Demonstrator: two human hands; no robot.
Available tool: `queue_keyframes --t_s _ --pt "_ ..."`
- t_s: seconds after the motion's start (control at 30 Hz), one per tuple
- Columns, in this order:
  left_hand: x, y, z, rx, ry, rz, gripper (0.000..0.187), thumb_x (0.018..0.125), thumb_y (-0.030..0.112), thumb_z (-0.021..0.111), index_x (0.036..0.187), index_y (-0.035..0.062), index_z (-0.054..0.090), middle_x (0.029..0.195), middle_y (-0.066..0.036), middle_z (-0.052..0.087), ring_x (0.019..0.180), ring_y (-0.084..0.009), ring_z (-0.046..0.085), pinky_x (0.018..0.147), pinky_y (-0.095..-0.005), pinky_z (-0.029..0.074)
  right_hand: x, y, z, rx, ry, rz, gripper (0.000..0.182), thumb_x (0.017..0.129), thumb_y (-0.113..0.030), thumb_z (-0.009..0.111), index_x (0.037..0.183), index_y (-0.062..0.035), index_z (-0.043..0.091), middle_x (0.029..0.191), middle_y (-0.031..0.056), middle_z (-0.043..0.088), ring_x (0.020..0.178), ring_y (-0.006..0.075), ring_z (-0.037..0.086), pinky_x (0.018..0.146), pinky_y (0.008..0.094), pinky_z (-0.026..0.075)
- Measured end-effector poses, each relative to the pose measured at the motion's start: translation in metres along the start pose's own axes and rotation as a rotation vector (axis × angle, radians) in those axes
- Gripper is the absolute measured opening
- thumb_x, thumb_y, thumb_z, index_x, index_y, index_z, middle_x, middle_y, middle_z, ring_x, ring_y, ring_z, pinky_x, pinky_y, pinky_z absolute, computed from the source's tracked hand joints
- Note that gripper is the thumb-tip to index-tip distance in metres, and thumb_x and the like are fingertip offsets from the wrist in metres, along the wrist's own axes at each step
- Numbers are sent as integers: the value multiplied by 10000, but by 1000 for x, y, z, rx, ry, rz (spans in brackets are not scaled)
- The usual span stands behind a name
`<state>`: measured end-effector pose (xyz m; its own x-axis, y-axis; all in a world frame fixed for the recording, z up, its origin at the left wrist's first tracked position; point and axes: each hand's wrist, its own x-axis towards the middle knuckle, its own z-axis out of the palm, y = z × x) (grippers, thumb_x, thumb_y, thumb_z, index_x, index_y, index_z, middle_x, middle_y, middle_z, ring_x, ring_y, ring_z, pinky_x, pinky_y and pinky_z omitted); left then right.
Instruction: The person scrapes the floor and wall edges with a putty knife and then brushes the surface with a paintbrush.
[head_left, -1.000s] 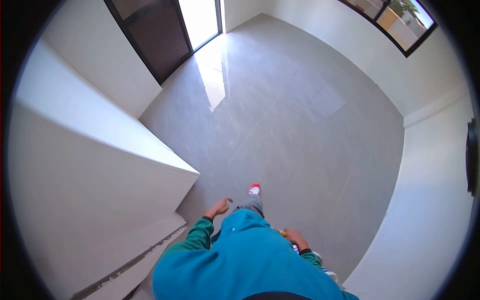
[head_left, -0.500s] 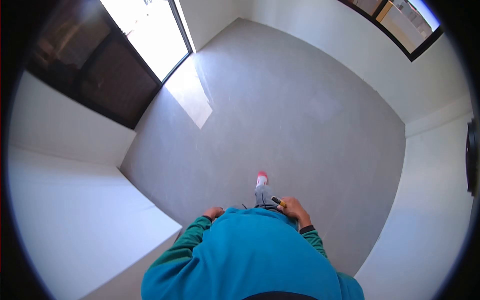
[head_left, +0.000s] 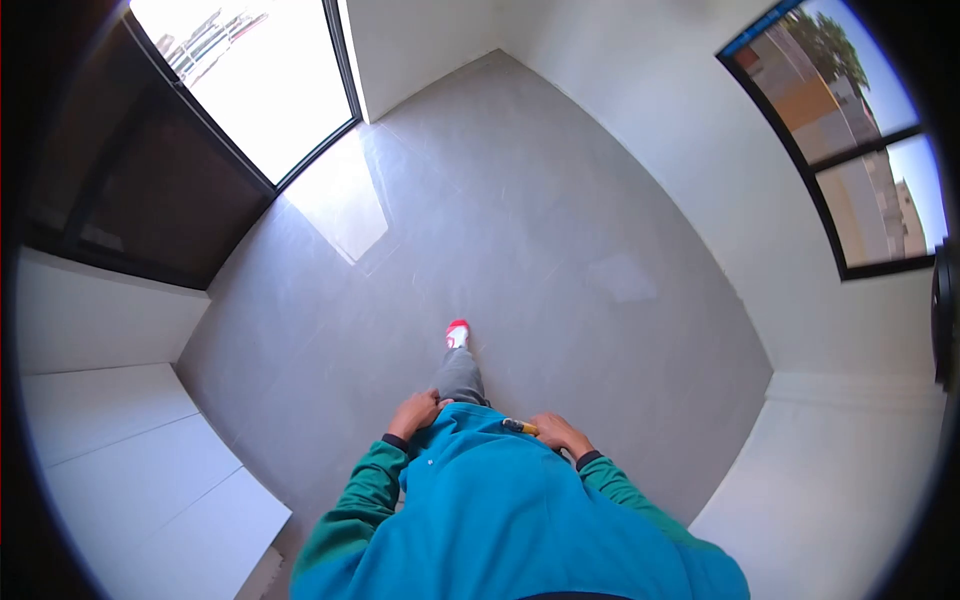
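Note:
My right hand [head_left: 562,434] is closed round a small yellow and black tool [head_left: 520,427], held at the front of my blue top [head_left: 520,500]. The tool's black end points left, and its exact kind is too small to tell. My left hand [head_left: 417,413] is at the left hem of the top, fingers curled; whatever they grip, if anything, is hidden. Below the hem shows one grey trouser leg [head_left: 461,375] with a red and white shoe [head_left: 457,334] on the floor.
Grey floor [head_left: 500,220] lies ahead, bounded by white walls. At upper left is a dark-framed glass door [head_left: 150,170] beside a bright opening. A white cabinet [head_left: 150,460] stands at left. A black-framed window [head_left: 825,170] is at upper right.
The view has shifted, with more of the right window showing. My left hand has moved forward along the hem. My right hand and the tool have moved left across the top.

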<state>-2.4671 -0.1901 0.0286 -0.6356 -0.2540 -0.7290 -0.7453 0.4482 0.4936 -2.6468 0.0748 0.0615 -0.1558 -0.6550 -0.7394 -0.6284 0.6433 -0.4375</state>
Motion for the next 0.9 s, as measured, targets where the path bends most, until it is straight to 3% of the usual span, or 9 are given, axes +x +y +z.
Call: queue_keyframes --t_s 0.23,0.3,0.4,0.43,0.53,0.6,0.77,0.9 --pt "137 77 -114 333 -335 180 357 887 335 443 1093 81 588 1111 -156 604 1023 -344 569 843 -447 464 24 51 -240 116 419 -92 145 680 -113 660 677 -23 546 725 131 559 770 352 545 671 437 431" --pt "176 84 -137 359 -393 353 302 858 248 476 1080 82 596 1070 -151 623 1005 -334 580 824 -435 475 58 74 -279 95 462 -172 148 665 -101 663 667 -26 535 714 130 550 774 345 542 671 431 429" --pt "222 113 -159 287 -449 265 308 860 272 459 1063 89 601 1033 -152 634 963 -340 595 800 -444 482 90 100 -336 174 412 -326 163 630 -85 655 650 -22 506 693 133 526 758 334 532 662 425 423" --pt "199 171 -192 225 -241 87 294 863 299 438 1018 115 607 997 -155 642 920 -349 607 758 -458 492 103 116 -364 133 432 -386 166 622 -82 652 646 -22 499 697 135 523 751 335 528 660 422 422" --pt "213 258 -241 219 -16 -71 285 873 332 417 964 143 610 958 -153 646 884 -357 616 716 -477 496 145 152 -481 50 452 -497 172 601 -74 638 630 -23 476 707 135 512 734 338 516 652 415 420" --pt "227 306 -284 120 7 -136 265 877 343 425 936 159 607 911 -163 641 866 -365 617 704 -485 497 168 170 -552 38 329 -478 181 606 -86 630 620 -22 461 710 133 507 729 338 512 645 412 419" --pt "301 364 -321 17 163 -48 248 874 362 458 926 169 604 868 -162 625 805 -347 622 614 -471 511 258 202 -643 -24 110 -589 158 612 -102 619 631 -20 486 714 117 515 741 336 524 646 416 423" --pt "368 412 -378 -130 137 99 186 874 300 478 902 160 596 873 -144 618 789 -333 611 617 -474 494 306 219 -700 -123 52 -411 113 625 -112 612 635 -37 527 744 105 536 808 303 538 711 421 423"
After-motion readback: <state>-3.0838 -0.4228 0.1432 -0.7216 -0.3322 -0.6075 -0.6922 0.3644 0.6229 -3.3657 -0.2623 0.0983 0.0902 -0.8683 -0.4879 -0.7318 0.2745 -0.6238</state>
